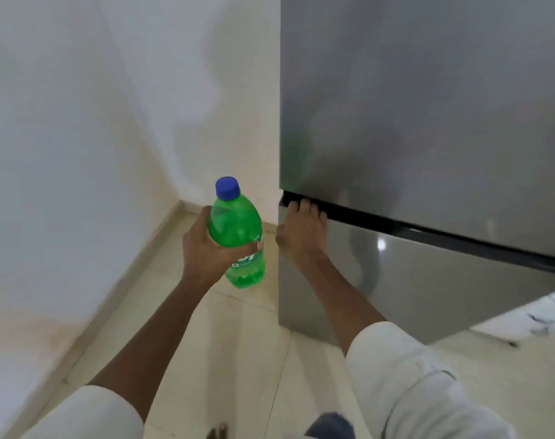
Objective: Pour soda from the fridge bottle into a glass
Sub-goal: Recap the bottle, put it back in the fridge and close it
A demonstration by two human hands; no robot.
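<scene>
The left hand (pixel 203 248) is closed around the middle of a green bottle (pixel 238 236) with a blue cap (pixel 227 187), holding it upright above the floor (pixel 244 343). Just to its right, the right hand (pixel 301 229) has its fingers hooked into the dark gap between the two doors of the grey fridge (pixel 428 122).

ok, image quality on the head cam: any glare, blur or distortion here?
Head view: soft overall, the label on the green bottle unreadable; a small glare spot and a faint green reflection on the steel fridge; wide-angle bend tilts the fridge edges; even, dim light, soft shadows on the wall; both hands stay readable.
</scene>
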